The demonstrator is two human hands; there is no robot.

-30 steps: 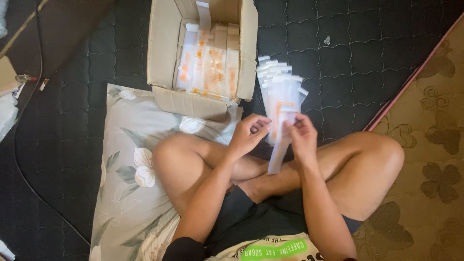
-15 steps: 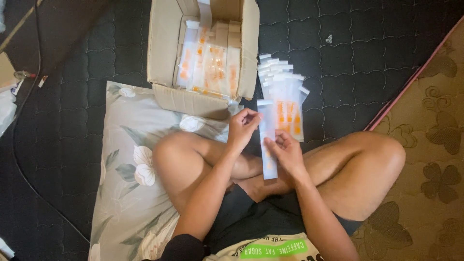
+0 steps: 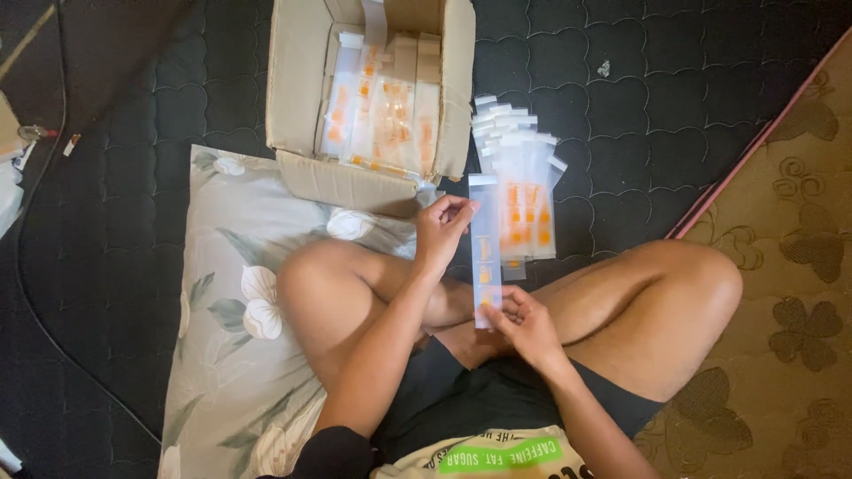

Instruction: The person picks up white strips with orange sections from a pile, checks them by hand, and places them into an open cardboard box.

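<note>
A person is sitting cross-legged on a dark quilted mat, looking down at a long, narrow clear plastic packet with small orange pieces inside, which is being held lengthwise between both hands just above the lap. The left hand is pinching the packet near its upper end, fingers closed lightly on the edge beside the white flap, while the right hand is gripping the lower end with thumb and fingers curled around it; holding it at both ends is keeping the limp sleeve stretched straight and flat. Just beyond the packet, a fanned stack of similar packets is lying on the mat, overlapping one another with their white tops pointing away, close enough for either hand to reach. To the left of that stack, an open cardboard box is standing with its flaps spread, and more packets are packed inside it in rows. A floral pillow is lying under the person's left leg as padding, and a tan patterned rug is bordering the mat on the right side.
</note>
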